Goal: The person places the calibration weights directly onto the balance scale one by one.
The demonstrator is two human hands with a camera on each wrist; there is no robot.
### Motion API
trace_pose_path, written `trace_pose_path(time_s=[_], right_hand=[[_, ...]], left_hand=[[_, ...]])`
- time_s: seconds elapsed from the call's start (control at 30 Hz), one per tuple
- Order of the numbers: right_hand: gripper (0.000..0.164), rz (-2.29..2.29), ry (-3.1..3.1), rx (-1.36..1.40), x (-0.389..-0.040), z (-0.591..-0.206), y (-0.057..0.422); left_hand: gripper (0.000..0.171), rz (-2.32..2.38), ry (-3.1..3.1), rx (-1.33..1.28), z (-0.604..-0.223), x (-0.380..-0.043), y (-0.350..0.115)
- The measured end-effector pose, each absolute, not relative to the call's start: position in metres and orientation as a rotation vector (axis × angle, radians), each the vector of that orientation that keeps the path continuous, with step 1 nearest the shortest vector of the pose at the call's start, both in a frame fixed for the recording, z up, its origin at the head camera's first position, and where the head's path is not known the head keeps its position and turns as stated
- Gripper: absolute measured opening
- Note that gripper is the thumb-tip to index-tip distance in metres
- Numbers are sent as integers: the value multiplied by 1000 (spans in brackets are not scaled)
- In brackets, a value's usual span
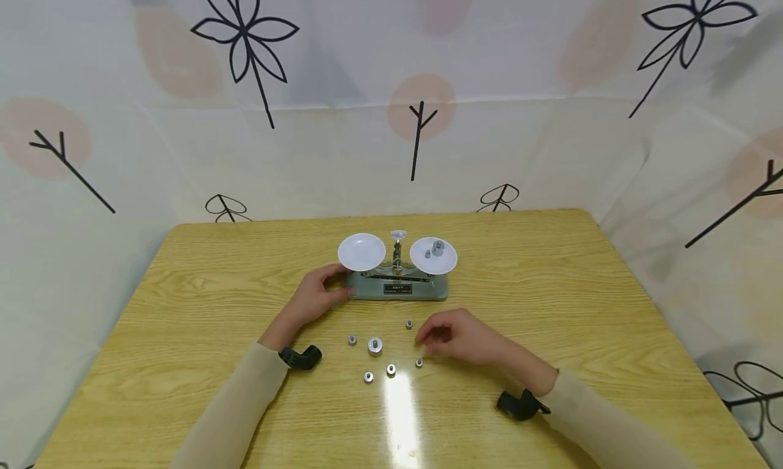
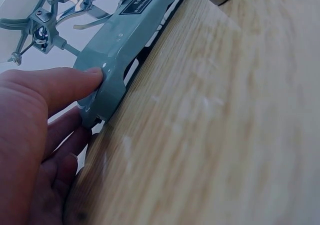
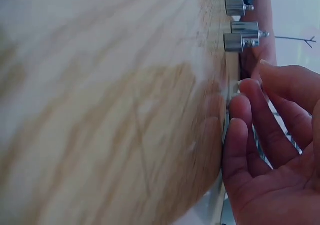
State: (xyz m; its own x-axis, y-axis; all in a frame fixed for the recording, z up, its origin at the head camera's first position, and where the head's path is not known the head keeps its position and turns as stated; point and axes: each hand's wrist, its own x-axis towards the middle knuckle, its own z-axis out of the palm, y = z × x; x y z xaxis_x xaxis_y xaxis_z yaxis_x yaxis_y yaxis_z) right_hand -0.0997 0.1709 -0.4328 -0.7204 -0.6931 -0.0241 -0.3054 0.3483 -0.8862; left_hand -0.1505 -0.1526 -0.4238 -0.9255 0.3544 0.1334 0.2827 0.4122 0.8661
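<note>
My left hand (image 1: 313, 296) grips the left end of a grey-green balance scale (image 1: 367, 291). In the left wrist view the thumb (image 2: 75, 87) presses on the base while the other fingers curl behind its end. On the scale's right pan (image 1: 442, 266) stand a larger metal weight (image 1: 438, 248) and a smaller one (image 1: 427, 254); the left pan (image 1: 361, 252) bears nothing. Just above the table hovers my right hand (image 1: 461, 336), fingers loosely bent, holding nothing visible. Nearest to it are two small weights (image 1: 409, 325) (image 1: 419, 363).
Several more weights stand in front of the scale, among them a large one (image 1: 375, 346) and small ones (image 1: 351, 340) (image 1: 368, 377) (image 1: 391, 370). The wooden table (image 1: 550, 272) ends at a patterned cloth backdrop (image 1: 342, 156). Each wrist wears a black device (image 1: 300, 358).
</note>
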Motion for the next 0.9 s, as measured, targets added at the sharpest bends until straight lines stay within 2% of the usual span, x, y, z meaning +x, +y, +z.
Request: trace_pose_path(time_s=[0.9], right_hand=[[12, -1183, 2250, -1163, -94, -437, 163]], left_hand=[[43, 1592, 2566, 595, -424, -151, -152]])
